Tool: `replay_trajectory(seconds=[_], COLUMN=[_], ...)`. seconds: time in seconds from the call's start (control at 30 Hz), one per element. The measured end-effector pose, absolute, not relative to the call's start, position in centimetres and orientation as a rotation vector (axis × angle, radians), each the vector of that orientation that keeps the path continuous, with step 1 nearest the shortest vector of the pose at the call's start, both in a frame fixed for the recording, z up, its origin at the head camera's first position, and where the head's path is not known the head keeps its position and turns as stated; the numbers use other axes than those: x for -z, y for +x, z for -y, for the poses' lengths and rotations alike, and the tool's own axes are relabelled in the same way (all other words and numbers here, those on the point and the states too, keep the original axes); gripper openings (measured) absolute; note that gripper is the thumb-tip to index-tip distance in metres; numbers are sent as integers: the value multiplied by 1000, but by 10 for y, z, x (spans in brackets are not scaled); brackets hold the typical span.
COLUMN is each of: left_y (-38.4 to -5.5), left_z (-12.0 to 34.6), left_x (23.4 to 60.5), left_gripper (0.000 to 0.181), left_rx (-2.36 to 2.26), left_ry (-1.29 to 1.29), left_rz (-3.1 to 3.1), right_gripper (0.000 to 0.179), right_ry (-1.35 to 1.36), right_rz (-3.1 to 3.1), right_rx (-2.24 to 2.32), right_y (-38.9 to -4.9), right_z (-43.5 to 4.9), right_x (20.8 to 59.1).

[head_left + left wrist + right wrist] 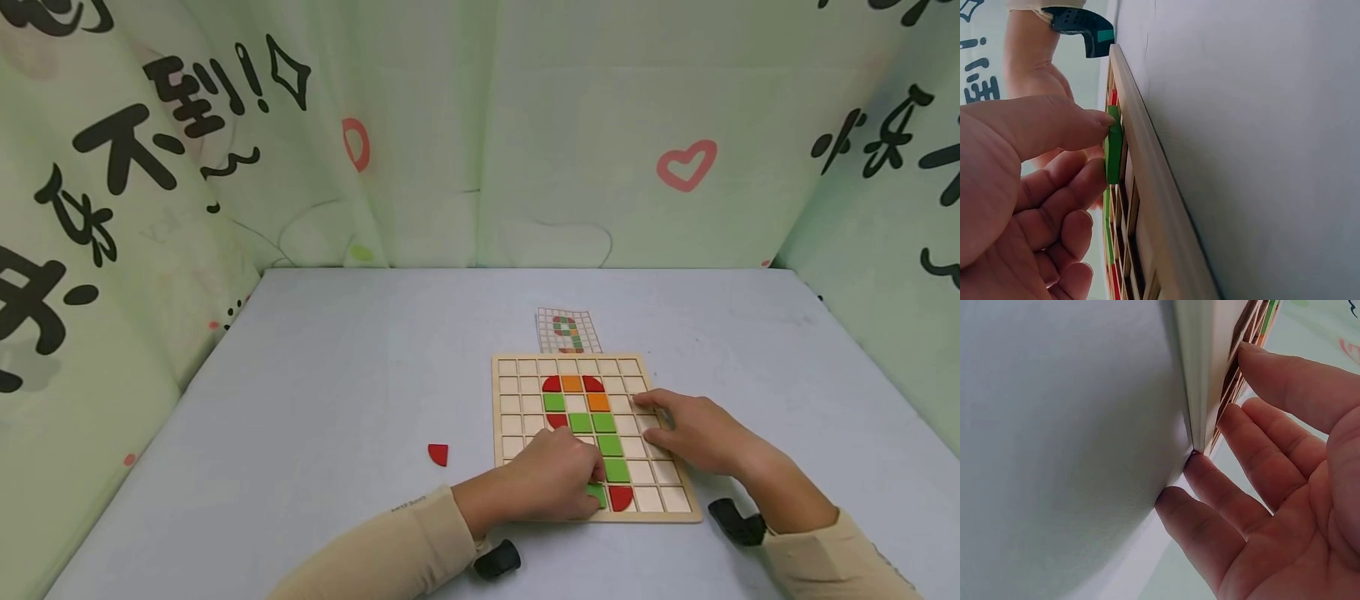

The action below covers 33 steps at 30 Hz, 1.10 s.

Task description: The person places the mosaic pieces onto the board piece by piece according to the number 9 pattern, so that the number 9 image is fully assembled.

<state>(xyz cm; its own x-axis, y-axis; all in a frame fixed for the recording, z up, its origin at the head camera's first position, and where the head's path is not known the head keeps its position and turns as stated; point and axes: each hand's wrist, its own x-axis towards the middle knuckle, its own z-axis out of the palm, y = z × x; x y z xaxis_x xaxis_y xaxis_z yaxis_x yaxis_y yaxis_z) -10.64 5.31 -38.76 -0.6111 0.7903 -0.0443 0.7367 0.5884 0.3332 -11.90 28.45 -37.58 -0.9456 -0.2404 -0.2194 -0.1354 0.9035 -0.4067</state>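
Note:
My left hand [551,477] is over the lower part of a wooden grid board [696,500]. Its thumb and index finger pinch a green square tile [1114,147] at the bottom row, beside a red quarter-round tile [621,498]. On the board's right side rests my right hand [701,429], its fingers spread; in the right wrist view the fingertips [1175,497] reach the board's edge and the tabletop. Green tiles [610,445], orange tiles [572,383] and red rounded tiles [592,383] fill several cells higher up. The left hand hides some lower-left cells.
A loose red quarter-round tile [438,454] lies on the table left of the board. Behind the board is a printed pattern card [583,322], partly covered by the board's far edge. Light green curtains [600,125] enclose the white table [337,358].

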Motion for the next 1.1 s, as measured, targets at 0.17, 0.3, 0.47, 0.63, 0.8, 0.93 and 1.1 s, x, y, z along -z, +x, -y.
replay_trajectory(seconds=[0.17,0.3,0.47,0.63,0.8,0.93,1.1], left_y=[-105,-104,-103,-103,-107,-112,-115], left_z=[-55,-55,-53,-51,-47,-42,-37], left_x=[387,387,387,389,391,391,389], left_gripper=[11,12,11,12,14,18,19], left_rx=[-410,-422,-435,-452,-522,-567,-564], left_ry=[1272,1242,1223,1224,1226,1211,1197], left_rz=[-2638,-2629,-2634,-2636,-2586,-2518,-2479], right_gripper=[55,55,55,55,54,54,54], right_ry=[-280,-275,-281,-283,-286,-281,-284], right_rz=[-2801,-2798,-2804,-2807,-2807,-2800,-2799], right_rx=[569,567,564,559,567,570,568], right_y=[-119,-119,-120,-120,-119,-119,-119], right_z=[-285,-285,-286,-286,-286,-286,-286], right_x=[376,376,377,377,378,378,377])
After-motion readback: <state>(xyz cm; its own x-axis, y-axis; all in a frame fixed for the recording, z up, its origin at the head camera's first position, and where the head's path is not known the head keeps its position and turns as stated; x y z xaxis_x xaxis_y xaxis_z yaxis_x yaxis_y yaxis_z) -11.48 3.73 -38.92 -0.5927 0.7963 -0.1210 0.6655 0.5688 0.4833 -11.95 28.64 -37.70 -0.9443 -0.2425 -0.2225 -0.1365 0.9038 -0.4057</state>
